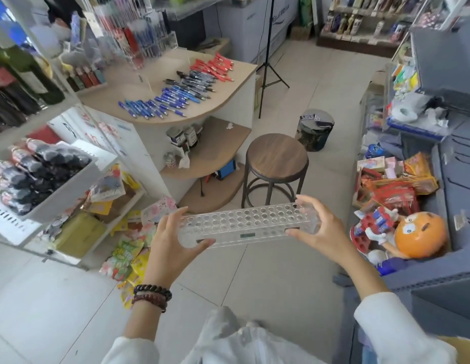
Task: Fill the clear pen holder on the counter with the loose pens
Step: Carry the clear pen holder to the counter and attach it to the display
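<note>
This is a small shop, a general store selling stationery, drinks and snacks. Beyond and to the left of the round wooden stool [277, 156] stands a curved counter [115, 93] spread with rows of loose pens [163, 101] below a clear display rack [139, 32] of more pens. Left of the stool a white rack [71, 185] carries bottled drinks [31, 174] and bright sweet packets [126, 250], right of it a grey bin [459, 193] is heaped with snack packs [402, 179] and toys [420, 235], and far beyond it shelves [360, 35] hold packaged goods.
</note>
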